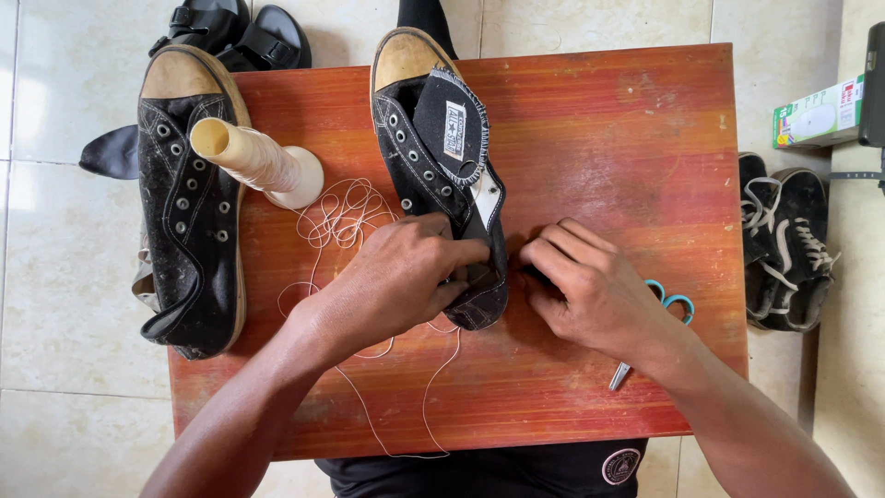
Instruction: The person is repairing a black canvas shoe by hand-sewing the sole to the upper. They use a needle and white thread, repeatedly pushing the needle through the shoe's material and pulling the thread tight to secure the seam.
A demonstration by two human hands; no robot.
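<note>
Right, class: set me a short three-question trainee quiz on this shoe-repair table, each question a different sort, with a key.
1. True or false: both hands are on the same black shoe.
2. Which lies nearest the right hand? A. thread cone B. scissors C. second black shoe
3. Fill in: the loose white thread lies on the red ___.

Key
1. True: the left hand grips its heel end and the right hand touches it there.
2. B
3. table
</note>
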